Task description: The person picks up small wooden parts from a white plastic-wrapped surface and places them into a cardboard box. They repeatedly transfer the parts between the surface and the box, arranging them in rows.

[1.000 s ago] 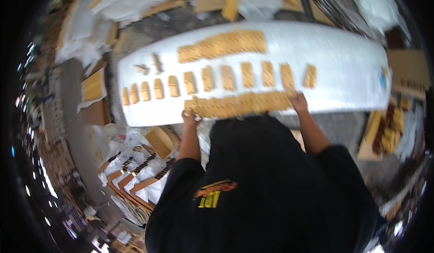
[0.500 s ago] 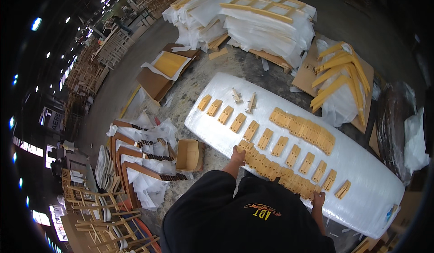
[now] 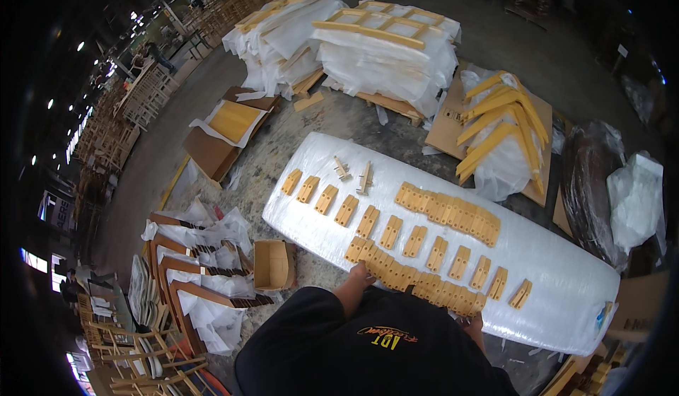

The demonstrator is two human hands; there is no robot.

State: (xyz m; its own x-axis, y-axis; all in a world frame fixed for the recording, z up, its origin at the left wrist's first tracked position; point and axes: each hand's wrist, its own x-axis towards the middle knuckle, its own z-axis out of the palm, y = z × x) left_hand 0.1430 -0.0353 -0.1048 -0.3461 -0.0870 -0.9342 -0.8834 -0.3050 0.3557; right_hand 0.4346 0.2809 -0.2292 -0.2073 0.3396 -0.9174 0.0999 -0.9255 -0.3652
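Left hand (image 3: 358, 277) flat on near block row (image 3: 410, 281), grip unclear. Right hand (image 3: 472, 320) at row's end, mostly hidden, grip untellable. White sheet (image 3: 566, 283) beneath.

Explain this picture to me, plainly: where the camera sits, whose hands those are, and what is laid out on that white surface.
The camera is worn on a person's head and looks down through a fisheye lens, so straight edges bend. The black shirt at the bottom is the wearer's own. Their left hand and right hand rest at the near row of wooden blocks, packed tight along the edge of a long white wrapped panel. Whether either hand grips a block cannot be told. Behind it runs a spaced row of blocks, then another packed row. A small open cardboard box sits on the floor to the left, and yellow curved wooden parts lie beyond the panel.
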